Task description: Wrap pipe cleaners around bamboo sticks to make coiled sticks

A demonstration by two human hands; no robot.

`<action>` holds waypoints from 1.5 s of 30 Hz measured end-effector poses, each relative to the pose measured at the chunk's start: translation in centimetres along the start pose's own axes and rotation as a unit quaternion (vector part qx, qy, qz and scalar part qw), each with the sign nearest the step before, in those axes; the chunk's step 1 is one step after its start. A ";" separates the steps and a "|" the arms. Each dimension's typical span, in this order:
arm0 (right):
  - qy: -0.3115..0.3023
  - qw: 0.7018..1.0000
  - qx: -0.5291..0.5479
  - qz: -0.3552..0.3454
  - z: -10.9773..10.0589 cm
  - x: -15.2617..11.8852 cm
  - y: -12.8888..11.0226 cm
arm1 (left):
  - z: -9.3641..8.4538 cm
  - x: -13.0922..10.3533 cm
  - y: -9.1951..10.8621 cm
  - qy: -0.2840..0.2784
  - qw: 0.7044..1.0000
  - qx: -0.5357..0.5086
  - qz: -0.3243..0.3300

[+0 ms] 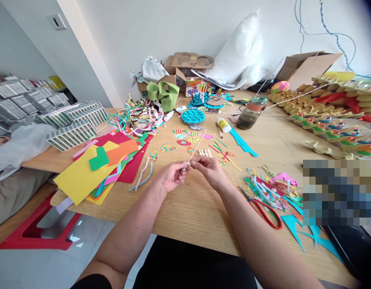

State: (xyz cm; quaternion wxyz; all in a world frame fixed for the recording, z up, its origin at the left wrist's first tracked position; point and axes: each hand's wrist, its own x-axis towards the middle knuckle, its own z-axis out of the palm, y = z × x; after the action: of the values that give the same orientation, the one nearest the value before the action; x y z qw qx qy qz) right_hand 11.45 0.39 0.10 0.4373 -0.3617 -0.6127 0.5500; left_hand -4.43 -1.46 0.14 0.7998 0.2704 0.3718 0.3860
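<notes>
Between my hands a thin pale strip [198,143] slants up and to the right over the table. My left hand [172,176] is closed around its lower end. The fingertips of my right hand [208,170] pinch together right beside that end, touching it. A small pale bit shows at the fingertips, too small to make out. Just beyond lie several small white curled pieces [205,153] and colourful paper fish [183,142]. Thin coloured paper strips [224,154] lie to the right of these. Two fuzzy stems [142,174], pink and blue, rest left of my left hand.
Coloured sheets [80,174] are piled at left. Red-handled scissors [265,213] lie by paper scraps [271,188] at right. Farther back stand a glass jar [252,114], a glue bottle [224,125] on its side, and egg trays [327,100]. A red stool [41,228] is below left.
</notes>
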 end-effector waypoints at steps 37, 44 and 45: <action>0.087 0.993 -0.084 0.001 1.4 -0.1 0.9 | 0.7 0.1 -0.8 0.039 0.996 0.023 0.078; 0.128 0.972 -0.191 -0.037 2.1 -0.4 0.6 | 1.0 0.2 -1.2 0.096 0.987 0.060 0.111; 0.131 0.970 -0.201 -0.040 2.1 -0.4 0.6 | 1.0 0.3 -1.3 0.099 0.986 0.064 0.115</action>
State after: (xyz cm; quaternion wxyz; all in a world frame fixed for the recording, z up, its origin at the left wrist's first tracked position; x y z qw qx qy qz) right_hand 9.62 -0.69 -0.57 0.4539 -0.4858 -0.6621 0.3458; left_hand -2.98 -2.10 -0.30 0.6905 0.3229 0.4396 0.4752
